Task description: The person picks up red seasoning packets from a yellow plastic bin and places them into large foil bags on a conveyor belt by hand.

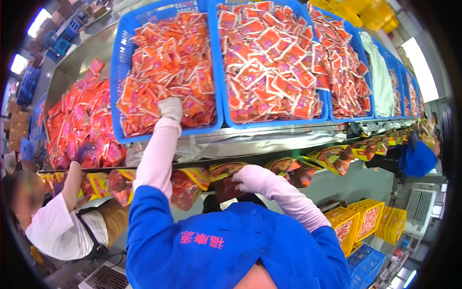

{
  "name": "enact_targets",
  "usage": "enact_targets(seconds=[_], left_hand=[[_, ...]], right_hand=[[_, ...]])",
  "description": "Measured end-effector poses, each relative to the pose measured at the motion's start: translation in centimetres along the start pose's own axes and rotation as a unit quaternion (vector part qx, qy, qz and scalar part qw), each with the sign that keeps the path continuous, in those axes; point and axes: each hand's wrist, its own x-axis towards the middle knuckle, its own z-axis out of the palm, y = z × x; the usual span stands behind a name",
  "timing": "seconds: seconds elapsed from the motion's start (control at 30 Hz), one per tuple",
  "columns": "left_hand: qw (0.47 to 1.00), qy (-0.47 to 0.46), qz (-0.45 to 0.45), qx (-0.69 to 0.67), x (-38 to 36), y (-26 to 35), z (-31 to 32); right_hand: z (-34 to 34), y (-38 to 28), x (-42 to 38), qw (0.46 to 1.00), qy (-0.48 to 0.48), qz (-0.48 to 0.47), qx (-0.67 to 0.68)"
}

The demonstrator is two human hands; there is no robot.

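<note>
My left hand (171, 109), in a white glove, reaches into the near part of a blue basket (219, 103) full of small red packets (168, 58). Its fingers are down among the packets, and what they hold, if anything, is hidden. My right hand (248, 177), also gloved, is at the row of hanging red and yellow bags below the table edge. Its fingers are bent at the top of one bag (226, 189); whether they grip it is not clear.
More blue baskets (274, 123) of packets run to the right. Loose red packets (82, 120) lie in a metal tray at left, where a co-worker (67, 221) reaches in. Another person (417, 156) stands far right. Yellow crates (344, 231) stand low at right.
</note>
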Motion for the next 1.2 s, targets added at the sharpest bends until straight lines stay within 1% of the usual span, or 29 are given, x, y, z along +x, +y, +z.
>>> enact_targets(seconds=[0.03,0.07,0.1,0.13,0.17,0.2,0.23,0.27,0.33,0.4,0.5,0.53,0.57,0.6,0.63,0.67,0.73,0.77,0.8,0.87,0.9,0.93,0.97,1.03,1.07,1.1,1.13,1.17,1.2], left_hand=[[1.0,0.018,0.018,-0.013,-0.7,-0.2,-0.4],[0.999,0.032,0.031,-0.022,-2.5,-1.2,-1.4],[0.981,0.139,0.068,-0.113,-5.0,-2.3,-2.2],[0.944,0.241,0.104,-0.199,-8.1,-3.4,-3.5],[0.915,0.17,0.098,-0.351,-11.5,-3.8,-5.8],[0.859,0.095,0.079,-0.496,-15.3,-3.4,-8.6],[0.845,0.028,0.106,-0.524,-19.7,-2.6,-12.0],[0.824,-0.038,0.13,-0.55,-23.6,-1.5,-13.8],[0.822,-0.012,0.306,-0.481,-28.5,-0.4,-11.8],[0.869,0.025,0.372,-0.325,-31.9,1.6,-9.8],[0.94,-0.071,0.318,-0.105,-32.7,4.2,-3.1],[0.94,-0.069,0.317,-0.104,-32.7,4.4,0.3],[0.947,-0.024,0.318,-0.045,-32.5,4.4,3.4],[0.947,0.027,0.318,0.014,-31.8,4.5,4.7],[0.957,0.012,0.289,0.005,-31.8,4.7,3.3],[0.953,0.023,0.303,0.003,-31.9,4.4,1.7],[0.925,-0.052,0.331,-0.176,-31.2,2.8,-2.9],[0.92,-0.045,0.338,-0.194,-31.0,2.3,-2.4],[0.917,-0.039,0.344,-0.197,-30.9,1.7,-1.0],[0.915,-0.042,0.36,-0.179,-30.2,1.6,2.9],[0.94,-0.094,0.301,-0.129,-30.1,2.1,4.2],[0.942,-0.088,0.298,-0.129,-29.9,2.2,4.9],[0.946,-0.091,0.299,-0.087,-29.9,2.1,5.6],[0.944,-0.088,0.316,-0.033,-30.1,1.6,4.4],[0.946,-0.089,0.31,-0.03,-30.2,1.1,3.7],[0.937,-0.131,0.32,-0.057,-30.2,0.7,1.2],[0.923,-0.177,0.331,-0.082,-30.4,0.1,-1.5],[0.901,-0.244,0.335,-0.126,-29.4,-0.6,-5.3],[0.898,-0.209,0.335,-0.193,-28.5,-1.3,-8.8]], right_hand=[[-2.3,0.4,-1.1,0.996,0.036,-0.046,0.074],[-5.7,0.1,-2.3,0.99,0.087,0.002,0.111],[-6.2,2.5,-1.4,0.966,0.257,0.019,-0.008],[-7.2,7.3,1.4,0.931,0.333,0.115,-0.096],[-9.8,7.8,2.0,0.877,0.435,0.196,-0.052],[-11.2,10.8,3.6,0.859,0.469,0.183,-0.096],[-12.2,13.8,6.0,0.833,0.436,0.246,-0.238],[-12.2,16.9,8.7,0.814,0.438,0.269,-0.269],[-13.4,19.4,11.6,0.814,0.414,0.321,-0.25],[-14.4,20.1,11.6,0.829,0.394,0.301,-0.257],[-14.3,17.4,11.3,0.824,0.392,0.314,-0.263],[-14.2,16.2,10.9,0.82,0.394,0.328,-0.254],[-14.0,20.2,13.2,0.823,0.392,0.341,-0.23],[-14.4,19.7,13.4,0.818,0.4,0.341,-0.232],[-14.8,19.0,12.9,0.847,0.358,0.328,-0.218],[-14.7,18.5,11.7,0.871,0.313,0.321,-0.201],[-13.1,18.5,9.9,0.858,0.461,0.225,0.027],[-12.4,18.3,8.4,0.869,0.459,0.182,0.028],[-11.6,17.8,7.1,0.88,0.454,0.138,0.031],[-11.7,16.3,6.0,0.913,0.306,0.203,0.179],[-12.0,15.0,5.6,0.895,0.264,0.221,0.282],[-12.3,16.1,5.9,0.897,0.268,0.216,0.278],[-12.2,17.8,6.5,0.889,0.311,0.181,0.283],[-12.3,18.2,7.6,0.857,0.374,0.106,0.34],[-11.9,18.5,8.1,0.857,0.372,0.099,0.342],[-12.2,15.4,7.4,0.868,0.447,0.207,0.063],[-11.9,13.5,7.0,0.796,0.48,0.299,-0.217],[-12.0,16.2,8.5,0.842,0.401,0.328,-0.148],[-11.8,18.5,10.2,0.852,0.392,0.333,-0.098]])
